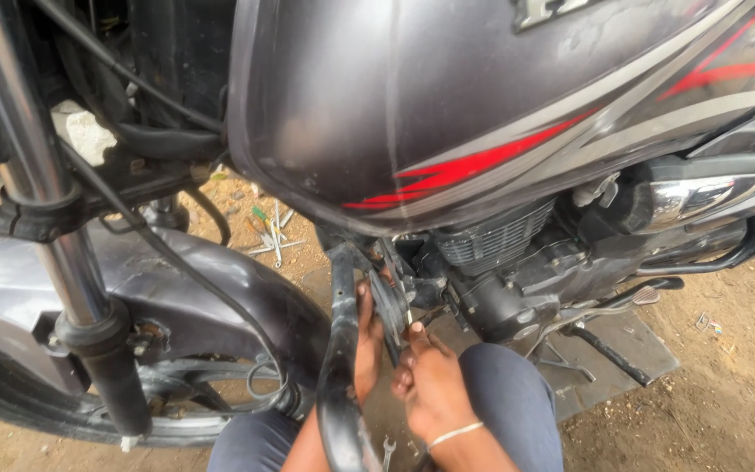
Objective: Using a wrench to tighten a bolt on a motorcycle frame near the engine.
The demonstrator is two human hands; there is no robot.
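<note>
I look down at a dark grey motorcycle with red stripes on its fuel tank (447, 105). My right hand (430, 385), with a white band on the wrist, reaches to a dark engine part (391, 306) under the tank, fingertips pressed on it. My left hand (366, 341) is partly hidden behind the black frame tube (340, 350) and touches the same part from the left. Whether either hand holds a tool is hidden. The finned engine (491, 245) sits just right of my hands.
The front fork (54, 236), grey mudguard (185, 280) and front wheel (63, 411) stand at the left. Several wrenches (273, 236) lie on the sandy ground beyond the frame. A small spanner (388, 452) lies by my knees. A dark mat (605, 358) lies under the engine.
</note>
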